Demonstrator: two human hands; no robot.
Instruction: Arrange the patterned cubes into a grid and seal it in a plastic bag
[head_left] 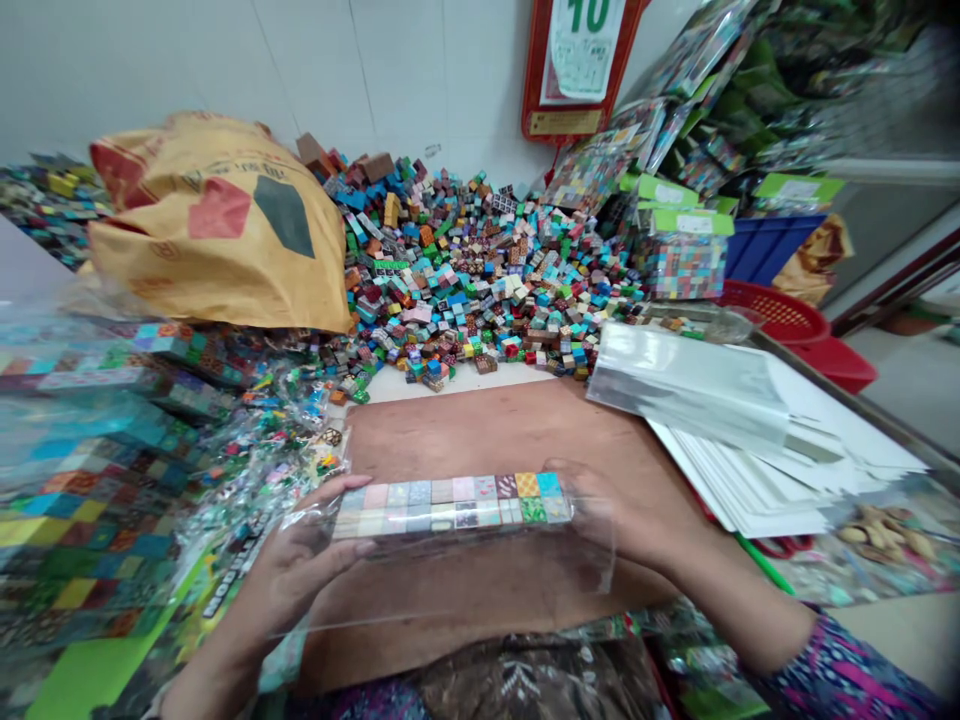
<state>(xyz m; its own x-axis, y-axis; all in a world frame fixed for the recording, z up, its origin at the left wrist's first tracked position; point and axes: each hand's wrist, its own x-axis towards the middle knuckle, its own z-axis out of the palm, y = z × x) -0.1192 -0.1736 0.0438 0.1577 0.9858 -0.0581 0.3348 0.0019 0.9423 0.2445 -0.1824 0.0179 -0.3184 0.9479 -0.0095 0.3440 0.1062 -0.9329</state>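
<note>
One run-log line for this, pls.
blocks: two rows, in clear film | left hand: gripping left end | right hand: at right end | below: board | behind: loose block pile

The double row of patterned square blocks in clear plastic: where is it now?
In the head view, the double row is below centre, held between left hand and right hand, over the flat brown board.

Block row (457, 503) over board (480, 425), between person's left hand (300, 565) and right hand (619, 510). Loose blocks (480, 290) behind board, sack (217, 240) left of them. Papers (739, 500) to board's right, sleeves (682, 375) on top.
</note>
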